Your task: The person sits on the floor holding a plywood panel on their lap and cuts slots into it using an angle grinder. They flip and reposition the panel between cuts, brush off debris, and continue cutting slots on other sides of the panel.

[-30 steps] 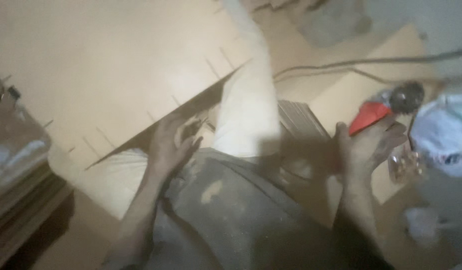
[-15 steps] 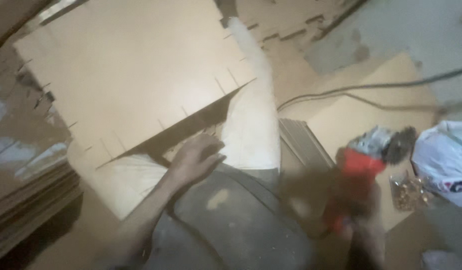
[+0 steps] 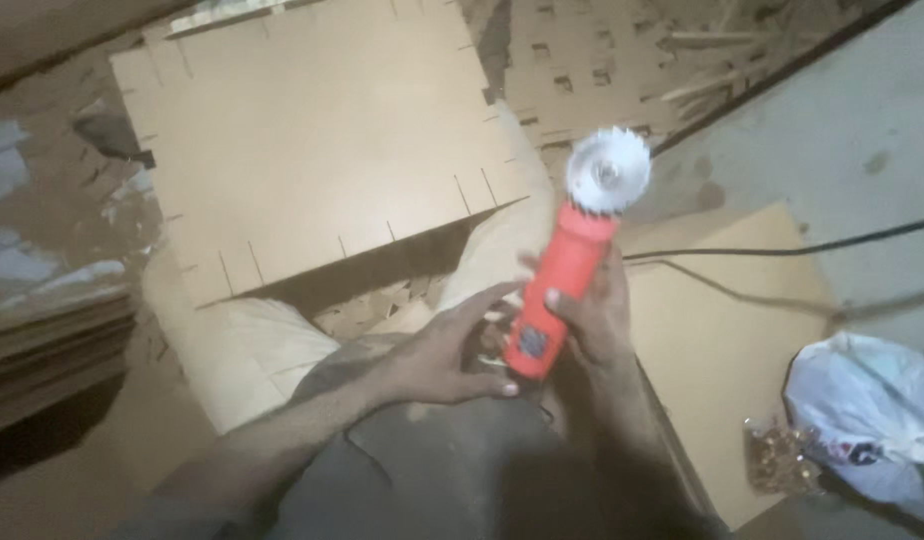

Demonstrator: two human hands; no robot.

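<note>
Head view, looking down, dim light. Far left: stacked flat boards (image 3: pixel 52 350), edges showing. Above and centre-left, a large tan panel (image 3: pixel 312 150) with short slots cut along its lower and right edges lies tilted over a pale sheet (image 3: pixel 252 350) beneath it.

Centre: left hand (image 3: pixel 447 355) reaches in from lower left, fingers extended and loosely spread, not clenched. Fingertips touch the lower end of the orange power tool (image 3: pixel 557 290); thumb lies under it near the butt. Hand looks half open, resting on the tool rather than wrapped round it.

Just right of it: right hand (image 3: pixel 597 320) grips the tool's orange body from the right side, fingers curled round the barrel, thumb across the front. Tool is held up off the floor, tilted slightly right, with a toothed circular blade (image 3: pixel 608 170) at its top end, blade face toward the camera.

Right: a dark cable (image 3: pixel 782 250) runs across a tan board (image 3: pixel 722 370). Lower right corner: a pale plastic bag (image 3: pixel 867 420), with a small clear packet of brownish bits (image 3: pixel 777 460) just beside it.
</note>
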